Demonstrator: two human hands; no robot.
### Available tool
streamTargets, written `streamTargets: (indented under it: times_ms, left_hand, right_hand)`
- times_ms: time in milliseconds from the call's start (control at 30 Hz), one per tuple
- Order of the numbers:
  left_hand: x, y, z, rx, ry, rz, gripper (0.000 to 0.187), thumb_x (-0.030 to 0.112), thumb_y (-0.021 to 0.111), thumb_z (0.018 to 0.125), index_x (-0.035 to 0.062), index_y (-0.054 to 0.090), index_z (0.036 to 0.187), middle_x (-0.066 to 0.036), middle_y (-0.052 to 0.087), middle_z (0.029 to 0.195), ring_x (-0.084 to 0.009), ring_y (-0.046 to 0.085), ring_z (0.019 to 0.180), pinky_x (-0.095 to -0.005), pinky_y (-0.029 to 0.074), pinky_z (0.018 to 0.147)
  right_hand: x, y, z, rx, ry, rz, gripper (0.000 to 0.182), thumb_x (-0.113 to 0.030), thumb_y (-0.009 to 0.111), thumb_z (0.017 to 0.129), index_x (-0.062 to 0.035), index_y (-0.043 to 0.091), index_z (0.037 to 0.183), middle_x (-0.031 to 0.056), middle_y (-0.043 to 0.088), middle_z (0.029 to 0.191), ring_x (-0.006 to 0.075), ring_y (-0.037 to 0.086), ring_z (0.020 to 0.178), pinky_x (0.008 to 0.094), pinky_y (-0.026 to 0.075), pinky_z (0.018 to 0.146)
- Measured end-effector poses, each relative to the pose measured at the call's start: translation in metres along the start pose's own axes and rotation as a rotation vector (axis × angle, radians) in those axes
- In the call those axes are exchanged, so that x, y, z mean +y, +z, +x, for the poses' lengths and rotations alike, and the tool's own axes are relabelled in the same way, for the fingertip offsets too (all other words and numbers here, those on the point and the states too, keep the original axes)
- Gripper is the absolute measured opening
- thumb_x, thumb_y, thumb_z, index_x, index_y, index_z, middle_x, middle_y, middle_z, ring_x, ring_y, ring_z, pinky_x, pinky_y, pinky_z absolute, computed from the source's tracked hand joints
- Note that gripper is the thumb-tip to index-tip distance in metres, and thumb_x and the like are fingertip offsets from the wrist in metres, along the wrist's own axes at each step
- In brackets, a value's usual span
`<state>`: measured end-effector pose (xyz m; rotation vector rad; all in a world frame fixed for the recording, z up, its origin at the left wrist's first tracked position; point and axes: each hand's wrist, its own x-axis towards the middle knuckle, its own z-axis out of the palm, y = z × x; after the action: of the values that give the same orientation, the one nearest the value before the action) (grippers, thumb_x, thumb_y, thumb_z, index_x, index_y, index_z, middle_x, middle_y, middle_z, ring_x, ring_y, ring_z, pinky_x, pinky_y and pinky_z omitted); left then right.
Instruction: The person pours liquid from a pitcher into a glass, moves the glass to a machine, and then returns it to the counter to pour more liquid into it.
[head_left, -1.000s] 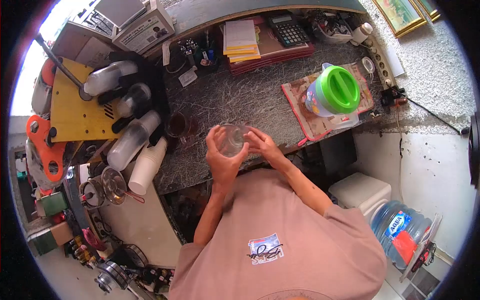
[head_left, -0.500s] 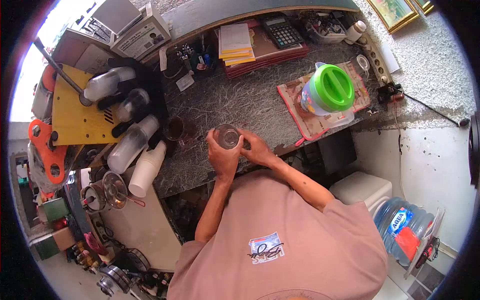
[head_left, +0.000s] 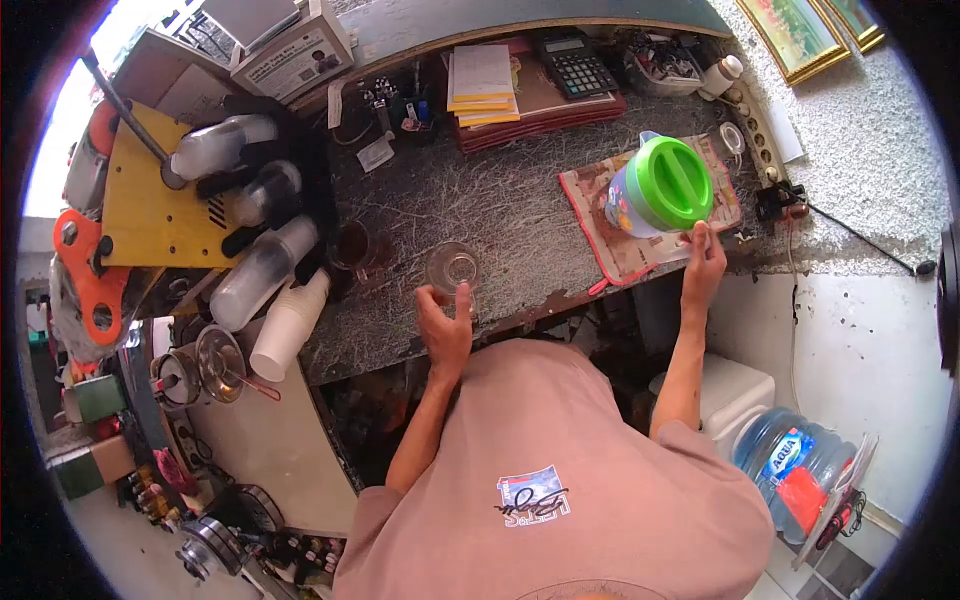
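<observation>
A clear glass [head_left: 454, 268] stands on the dark scratched counter [head_left: 500, 215]. The fingers and thumb of my left hand [head_left: 445, 325] are spread at its near side, touching or almost touching it. At the right, a pitcher [head_left: 630, 205] with a green lid [head_left: 674, 183] rests on a patterned cloth with a red edge [head_left: 597, 245]. My right hand [head_left: 705, 265] is at the pitcher's near side, where its handle is, with the fingers bent around it. A glass of dark liquid [head_left: 353, 246] stands left of the clear glass.
Stacked plastic cups [head_left: 262, 275] and paper cups [head_left: 290, 325] jut out at the left. Along the back lie red folders [head_left: 540, 122], a calculator [head_left: 578, 65] and a tub of small items [head_left: 663, 65]. A water bottle [head_left: 800, 460] is at the lower right.
My right hand has left the clear glass and moved right to the pitcher. My left hand has loosened and sits slightly lower beside the glass. The camera view has shifted slightly.
</observation>
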<state>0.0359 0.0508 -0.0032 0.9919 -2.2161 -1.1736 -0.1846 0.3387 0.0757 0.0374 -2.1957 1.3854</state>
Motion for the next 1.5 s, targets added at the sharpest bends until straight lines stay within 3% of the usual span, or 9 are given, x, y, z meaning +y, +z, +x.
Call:
streamTargets:
  times_ms: [33, 67, 133, 233, 367, 533, 700, 833, 1500]
  left_hand:
    - [-0.004, 0.0, -0.003, -0.097, -0.079, -0.148, 0.046, 0.042, 0.066, 0.098, 0.0009, 0.047, 0.105, -0.011, 0.055, 0.092, -0.0239, 0.053, 0.081, -0.0393, 0.044, 0.074]
    - [-0.008, 0.003, -0.004, -0.094, -0.081, -0.151, 0.046, 0.042, 0.066, 0.098, 0.0009, 0.047, 0.105, -0.011, 0.055, 0.092, -0.0239, 0.053, 0.081, -0.0393, 0.044, 0.074]
    - [-0.016, 0.009, -0.006, -0.082, -0.122, -0.314, 0.035, 0.036, 0.055, 0.105, 0.0024, 0.052, 0.097, -0.002, 0.055, 0.082, -0.0144, 0.052, 0.079, -0.0324, 0.045, 0.077]
    - [-0.026, 0.01, -0.007, -0.133, -0.154, -0.388, 0.033, 0.034, 0.05, 0.107, 0.0034, 0.053, 0.097, 0.0, 0.056, 0.086, -0.01, 0.051, 0.082, -0.0296, 0.044, 0.075]
    - [-0.031, 0.007, -0.009, -0.136, -0.159, -0.461, 0.033, 0.032, 0.051, 0.107, 0.0027, 0.056, 0.093, 0.0, 0.058, 0.088, -0.0087, 0.051, 0.082, -0.0285, 0.043, 0.075]
    - [-0.031, 0.004, -0.012, -0.259, -0.07, -0.543, 0.028, 0.022, 0.055, 0.104, -0.0007, 0.069, 0.096, -0.006, 0.069, 0.087, -0.0134, 0.062, 0.084, -0.0305, 0.049, 0.077]
    - [-0.02, -0.002, -0.014, -0.31, -0.029, -0.452, 0.024, 0.018, 0.055, 0.103, -0.0003, 0.07, 0.1, -0.008, 0.072, 0.092, -0.0172, 0.066, 0.086, -0.0328, 0.05, 0.078]
    - [-0.019, -0.002, -0.013, -0.299, 0.048, -0.423, 0.024, 0.019, 0.056, 0.103, -0.0012, 0.068, 0.097, -0.012, 0.07, 0.09, -0.0221, 0.067, 0.084, -0.0348, 0.051, 0.076]
    - [-0.025, 0.002, -0.012, -0.257, 0.112, -0.446, 0.024, 0.019, 0.059, 0.1, -0.0038, 0.064, 0.094, -0.019, 0.066, 0.086, -0.0309, 0.066, 0.08, -0.0394, 0.049, 0.073]
  right_hand:
    - [0.009, -0.002, 0.001, -0.228, 0.272, 0.262, 0.036, -0.033, 0.072, 0.095, -0.003, 0.063, 0.076, 0.0001, 0.054, 0.066, 0.0164, 0.055, 0.067, 0.0347, 0.044, 0.07]
    - [0.017, 0.0, 0.002, -0.231, 0.269, 0.261, 0.036, -0.033, 0.072, 0.095, -0.003, 0.063, 0.076, 0.0001, 0.054, 0.066, 0.0164, 0.055, 0.067, 0.0347, 0.044, 0.07]
    - [0.025, 0.008, 0.002, -0.214, 0.401, 0.595, 0.047, -0.031, 0.072, 0.096, -0.0091, 0.053, 0.058, -0.0063, 0.04, 0.054, 0.0073, 0.038, 0.051, 0.0285, 0.031, 0.053]
    - [0.022, 0.025, 0.005, -0.107, 0.365, 0.664, 0.047, -0.027, 0.075, 0.094, -0.0127, 0.049, 0.057, -0.0072, 0.037, 0.055, 0.0045, 0.029, 0.048, 0.0291, 0.019, 0.048]
    - [-0.007, 0.026, 0.019, -0.196, 0.275, 0.578, 0.045, -0.024, 0.076, 0.093, -0.0122, 0.051, 0.057, -0.0077, 0.04, 0.056, 0.0033, 0.029, 0.048, 0.0278, 0.019, 0.047]
    - [-0.047, 0.012, 0.04, -0.588, 0.161, 0.427, 0.04, -0.026, 0.08, 0.089, -0.0108, 0.056, 0.061, -0.0086, 0.044, 0.057, 0.0022, 0.034, 0.049, 0.0255, 0.022, 0.046]
    - [-0.108, 0.018, 0.036, -0.901, -0.027, 0.119, 0.033, -0.029, 0.081, 0.086, 0.0022, 0.073, 0.08, -0.0003, 0.067, 0.066, 0.0073, 0.057, 0.056, 0.0245, 0.042, 0.051]
    - [-0.153, 0.029, 0.019, -1.116, -0.037, 0.013, 0.035, -0.033, 0.08, 0.086, 0.0009, 0.076, 0.082, 0.0068, 0.073, 0.069, 0.0102, 0.068, 0.062, 0.0257, 0.051, 0.055]
    - [-0.206, 0.077, -0.007, -1.438, -0.393, -0.235, 0.044, -0.043, 0.077, 0.087, 0.0018, 0.077, 0.084, 0.0121, 0.067, 0.059, 0.0141, 0.065, 0.05, 0.0316, 0.048, 0.048]
